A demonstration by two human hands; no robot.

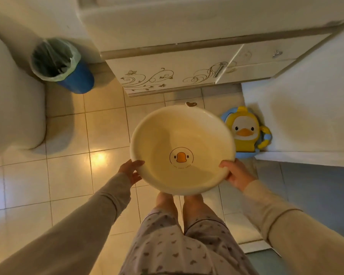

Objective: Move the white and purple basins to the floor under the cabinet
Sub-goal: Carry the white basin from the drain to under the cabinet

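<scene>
I hold the white basin [182, 135] in the air above the tiled floor, with an orange duck logo printed inside its bottom. My left hand [131, 170] grips its left rim and my right hand [236, 174] grips its right rim. The cabinet [167, 76] with a swirl pattern on its door stands just beyond the basin, with a dark gap of floor beneath it. No purple basin is in view.
A blue bin [68, 70] with a green liner stands left of the cabinet. A toilet [12, 100] fills the far left. A yellow duck child seat [246, 132] leans against a white tub [306, 116] on the right. My bare feet [179, 203] are below the basin.
</scene>
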